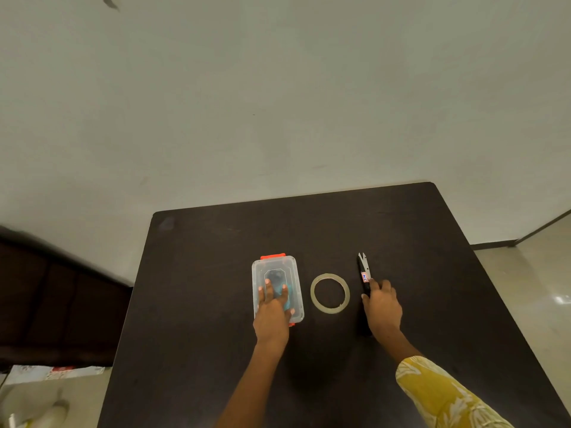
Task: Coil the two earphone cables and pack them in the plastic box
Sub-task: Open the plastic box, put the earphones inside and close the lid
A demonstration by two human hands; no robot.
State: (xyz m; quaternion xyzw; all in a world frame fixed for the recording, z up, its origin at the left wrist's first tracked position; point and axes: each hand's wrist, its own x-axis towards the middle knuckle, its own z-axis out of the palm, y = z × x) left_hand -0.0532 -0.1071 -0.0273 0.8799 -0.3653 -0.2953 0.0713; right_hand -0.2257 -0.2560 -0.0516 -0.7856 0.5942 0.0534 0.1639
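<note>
Flat and spread, the left hand (273, 315) is pressed on the lidded plastic box (277, 288), its long axis running away, while the right hand (382, 307) is rested on the thread snips (364, 278).

One plastic box (277, 267), one tape ring (330, 293), one thread snipper (364, 273), two hands.

- The thread snips (363, 274) on the dark table (216, 273) carry a small red, white and blue sticker on the black handle; its print is too small and blurred to read.
- Printed red-and-white paper (58, 372) lies on the floor at the lower left; no word on it can be made out.
- No other text, number or sign is legible.
</note>
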